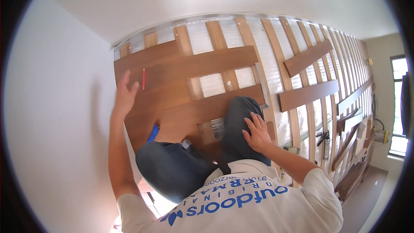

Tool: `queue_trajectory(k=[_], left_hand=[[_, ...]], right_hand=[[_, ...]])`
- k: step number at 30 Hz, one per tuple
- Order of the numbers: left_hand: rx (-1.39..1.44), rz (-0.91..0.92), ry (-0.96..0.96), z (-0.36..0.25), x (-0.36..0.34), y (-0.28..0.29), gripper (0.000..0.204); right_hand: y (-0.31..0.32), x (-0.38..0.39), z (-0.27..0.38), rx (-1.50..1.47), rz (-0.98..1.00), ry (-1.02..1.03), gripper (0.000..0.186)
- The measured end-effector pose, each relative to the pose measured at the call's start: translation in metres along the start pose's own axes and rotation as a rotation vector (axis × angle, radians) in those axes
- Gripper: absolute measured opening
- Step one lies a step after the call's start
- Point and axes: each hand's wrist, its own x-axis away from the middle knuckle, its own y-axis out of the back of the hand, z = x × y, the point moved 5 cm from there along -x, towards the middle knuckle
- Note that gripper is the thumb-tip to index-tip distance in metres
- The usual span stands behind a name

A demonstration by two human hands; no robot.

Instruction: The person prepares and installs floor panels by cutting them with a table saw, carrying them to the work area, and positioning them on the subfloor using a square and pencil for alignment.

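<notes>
My left hand [125, 95] hovers at the left edge of the brown floorboards [181, 67], beside the white wall. Its fingers are apart and nothing is in them. Just right of it, a red pencil [144, 79] lies on the boards. My right hand [257, 133] rests with spread fingers on my bent right knee, empty. Close to my left knee is a blue object [153, 133], partly hidden, whose kind I cannot make out. A thin grey metal strip [261, 84] runs along the right ends of two boards.
Wooden battens [276, 51] with silvery sheeting between them cover the floor to the right. Loose planks [308, 95] lie across them. Farther right are a caulking gun [326, 144], a pile of boards [351, 131] and a yellowish machine [380, 136] near the window.
</notes>
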Motion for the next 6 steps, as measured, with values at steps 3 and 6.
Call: queue_trajectory(k=[3, 6], left_hand=[[0.299, -0.089, -0.389, -0.225, 0.049, 0.076, 0.061], [0.350, -0.106, -0.937, -0.344, 0.100, 0.095, 0.080]], right_hand=[[0.002, -0.004, 0.001, -0.043, -0.016, -0.013, 0.048], [0.002, -0.004, -0.003, -0.099, -0.010, 0.016, 0.047]])
